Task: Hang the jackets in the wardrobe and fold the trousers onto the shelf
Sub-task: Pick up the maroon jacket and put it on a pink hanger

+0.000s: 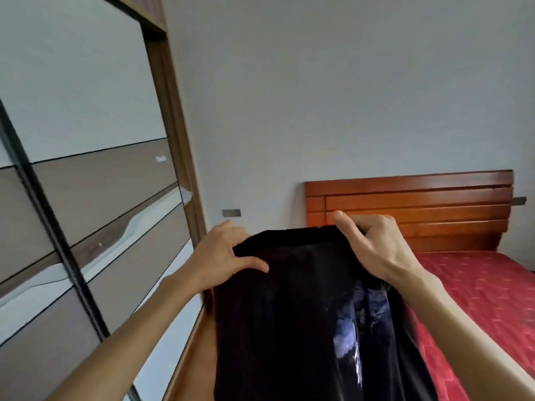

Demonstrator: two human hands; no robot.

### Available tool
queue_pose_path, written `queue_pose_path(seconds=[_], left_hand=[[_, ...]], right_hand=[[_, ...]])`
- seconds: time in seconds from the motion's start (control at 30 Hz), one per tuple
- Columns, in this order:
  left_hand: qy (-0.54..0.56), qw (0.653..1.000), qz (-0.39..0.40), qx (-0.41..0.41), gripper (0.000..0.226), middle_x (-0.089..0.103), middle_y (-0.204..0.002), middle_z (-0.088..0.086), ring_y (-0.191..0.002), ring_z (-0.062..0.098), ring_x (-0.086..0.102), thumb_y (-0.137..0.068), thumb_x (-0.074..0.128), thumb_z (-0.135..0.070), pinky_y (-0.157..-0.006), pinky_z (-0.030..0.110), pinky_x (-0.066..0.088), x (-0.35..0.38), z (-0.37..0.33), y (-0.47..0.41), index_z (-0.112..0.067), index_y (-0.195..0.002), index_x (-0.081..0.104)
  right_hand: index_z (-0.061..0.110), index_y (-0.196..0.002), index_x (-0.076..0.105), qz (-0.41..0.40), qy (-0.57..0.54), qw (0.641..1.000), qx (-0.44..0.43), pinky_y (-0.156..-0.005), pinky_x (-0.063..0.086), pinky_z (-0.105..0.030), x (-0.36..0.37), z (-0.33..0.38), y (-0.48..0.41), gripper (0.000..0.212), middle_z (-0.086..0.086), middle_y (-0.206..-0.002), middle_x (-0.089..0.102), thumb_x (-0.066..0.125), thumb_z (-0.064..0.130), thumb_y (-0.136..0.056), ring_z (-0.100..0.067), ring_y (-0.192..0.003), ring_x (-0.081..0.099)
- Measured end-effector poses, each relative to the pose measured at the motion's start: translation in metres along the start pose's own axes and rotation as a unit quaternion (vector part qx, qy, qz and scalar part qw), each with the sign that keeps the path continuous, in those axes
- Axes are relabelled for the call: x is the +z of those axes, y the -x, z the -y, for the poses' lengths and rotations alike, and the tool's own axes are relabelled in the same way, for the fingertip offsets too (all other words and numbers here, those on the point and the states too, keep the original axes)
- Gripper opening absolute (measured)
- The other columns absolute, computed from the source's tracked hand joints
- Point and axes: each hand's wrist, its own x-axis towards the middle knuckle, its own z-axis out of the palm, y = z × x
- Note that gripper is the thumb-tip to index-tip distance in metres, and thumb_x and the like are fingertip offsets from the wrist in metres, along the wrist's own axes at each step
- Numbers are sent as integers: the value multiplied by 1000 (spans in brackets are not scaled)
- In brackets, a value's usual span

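I see the black garment (289, 314) held up between wardrobe (86, 198) and bed (477, 299), left hand (223, 253) and right hand (373, 244) pinching its top edge; soft, limp, probably light; best gripped at those corners.

**Cloth, lacquered wood and glossy panels**

The dark garment (289, 299) held up in front of me is soft black cloth, mostly matt, with a slicker patch low on its right side that catches the light in a bluish sheen. The headboard (411, 206) is reddish-brown wood, smooth and lacquered, with a soft shine along its slats. The bed cover (477, 290) is red fabric with a quilted, patterned surface. The wardrobe doors (86, 183) are smooth, glossy panels in pale grey and taupe, reflective enough to mirror the room, set in a brown wood-grain frame (173, 125). The wall (347, 82) is plain, matt paint.
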Motion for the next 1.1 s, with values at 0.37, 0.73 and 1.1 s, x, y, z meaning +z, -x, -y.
queue_pose_path(seconds=[0.37, 0.73, 1.1], left_hand=[[-195, 974, -116, 1, 33, 73, -96, -19, -79, -1, 64, -89, 56, -51, -69, 30, 56, -143, 102, 69, -36, -112, 73], [-129, 953, -171, -214, 18, 61, -86, -13, -78, 12, 61, -88, 62, -47, -58, 21, 41, -212, 167, 131, -31, -84, 67], [-172, 860, -279, -392, 35, 70, -84, -11, -77, 9, 67, -83, 62, -68, -69, 29, 52, -245, 179, 205, -34, -88, 62]], right_hand=[[12, -74, 68, 159, 27, 931, -327, -57, 43, -21, 168, 70, -92, 71, 6, -76, 56, 41, 76, -87, 1, -63, 54], [14, -48, 24, 82, -107, 974, -182, -48, 27, -32, 350, 169, -136, 70, 0, -41, 29, 36, 68, -91, -16, -43, 24], [15, -53, 26, 305, -411, 842, -173, -46, 23, -26, 508, 265, -135, 71, 1, -48, 23, 24, 77, -86, -11, -45, 23]])
